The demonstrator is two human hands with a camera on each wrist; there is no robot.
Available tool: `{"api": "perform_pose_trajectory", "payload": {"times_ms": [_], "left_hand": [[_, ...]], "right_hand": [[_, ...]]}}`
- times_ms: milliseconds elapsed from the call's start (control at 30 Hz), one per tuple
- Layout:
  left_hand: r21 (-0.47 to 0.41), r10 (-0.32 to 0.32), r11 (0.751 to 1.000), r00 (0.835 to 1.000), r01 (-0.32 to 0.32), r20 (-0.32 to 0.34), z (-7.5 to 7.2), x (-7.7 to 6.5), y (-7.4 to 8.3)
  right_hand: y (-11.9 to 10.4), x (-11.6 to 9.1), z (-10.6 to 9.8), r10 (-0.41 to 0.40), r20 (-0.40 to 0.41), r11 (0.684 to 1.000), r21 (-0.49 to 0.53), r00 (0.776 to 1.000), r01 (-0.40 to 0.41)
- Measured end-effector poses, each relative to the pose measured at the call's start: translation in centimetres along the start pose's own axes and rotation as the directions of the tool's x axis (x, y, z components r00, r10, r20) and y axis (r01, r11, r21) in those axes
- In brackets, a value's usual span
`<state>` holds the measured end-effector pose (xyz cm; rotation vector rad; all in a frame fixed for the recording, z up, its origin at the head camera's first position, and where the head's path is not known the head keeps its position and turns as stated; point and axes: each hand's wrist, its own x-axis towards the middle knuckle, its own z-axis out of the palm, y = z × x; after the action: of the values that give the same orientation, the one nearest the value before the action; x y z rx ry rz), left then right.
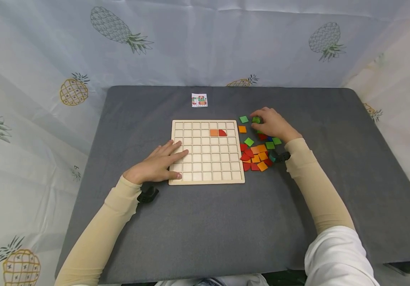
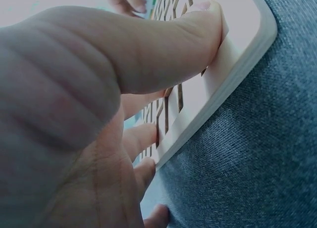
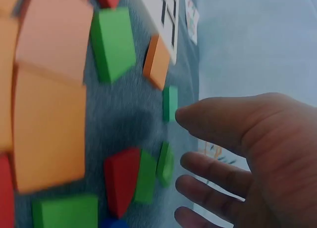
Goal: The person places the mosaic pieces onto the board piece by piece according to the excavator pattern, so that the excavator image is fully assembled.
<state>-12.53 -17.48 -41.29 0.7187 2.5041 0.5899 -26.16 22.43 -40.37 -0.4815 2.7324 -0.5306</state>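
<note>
A pale wooden grid board [image 1: 207, 182] lies on the dark table. My left hand [image 1: 158, 161] rests on its left side with the fingers spread; the left wrist view shows the thumb [image 2: 168, 50] lying across the rim. Two tiles sit in the grid's upper right cells: an orange square [image 1: 214, 132] and a red rounded piece [image 1: 222, 133]. My right hand [image 1: 274, 124] hovers beyond the board's right edge over a green tile [image 1: 256, 119]. In the right wrist view its thumb and fingers are apart, with nothing seen between them; green tiles [image 3: 165, 163] lie near the fingertips.
Several loose red, orange and green tiles [image 1: 258, 153] are heaped against the board's right edge. A lone orange square [image 1: 242, 129] and a green one [image 1: 243, 119] lie near its upper right corner. Behind the board is a small printed pattern card [image 1: 199, 100].
</note>
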Motion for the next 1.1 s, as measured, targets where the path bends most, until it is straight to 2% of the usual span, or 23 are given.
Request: {"api": "perform_pose_trajectory", "payload": {"times_ms": [100, 200, 367, 433, 533, 733, 833, 933, 1100], "left_hand": [[0.005, -0.003, 1.0, 1.0, 0.003, 0.002, 0.1, 0.1, 0.0], [0.004, -0.004, 1.0, 1.0, 0.004, -0.001, 0.1, 0.1, 0.0], [-0.004, 0.002, 1.0, 1.0, -0.002, -0.004, 0.1, 0.0, 0.1], [-0.007, 0.004, 1.0, 1.0, -0.004, -0.003, 0.1, 0.0, 0.0], [-0.01, 0.004, 1.0, 1.0, -0.004, -0.001, 0.1, 0.1, -0.1], [-0.011, 0.001, 1.0, 1.0, -0.001, 0.002, 0.1, 0.1, -0.1], [-0.012, 0.007, 1.0, 1.0, -0.007, -0.003, 0.0, 0.1, -0.1], [-0.006, 0.014, 1.0, 1.0, -0.014, -0.007, 0.0, 0.1, -0.1], [-0.001, 0.012, 1.0, 1.0, -0.012, -0.005, 0.0, 0.0, -0.1]], "right_hand": [[-0.7, -0.3, 0.1, 0.01, 0.006, 1.0, -0.024, 1.0, -0.01], [-1.3, -0.7, -0.2, 0.085, 0.014, 0.993, -0.082, 0.996, -0.083], [-2.0, -1.7, -0.9, 0.24, 0.109, 0.957, -0.194, 0.965, -0.216], [-2.2, -2.0, -1.1, 0.264, 0.155, 0.947, -0.228, 0.952, -0.226], [-2.4, -2.1, -1.2, 0.281, 0.185, 0.937, -0.264, 0.942, -0.228], [-2.9, -1.9, -1.0, 0.261, 0.193, 0.933, -0.302, 0.946, -0.196], [-3.0, -1.8, -1.0, 0.235, 0.189, 0.943, -0.284, 0.954, -0.176], [-3.0, -1.8, -1.0, 0.19, 0.174, 0.964, -0.219, 0.966, -0.15], [-3.3, -1.3, -1.2, 0.099, 0.088, 0.994, -0.048, 0.991, -0.095]]}}
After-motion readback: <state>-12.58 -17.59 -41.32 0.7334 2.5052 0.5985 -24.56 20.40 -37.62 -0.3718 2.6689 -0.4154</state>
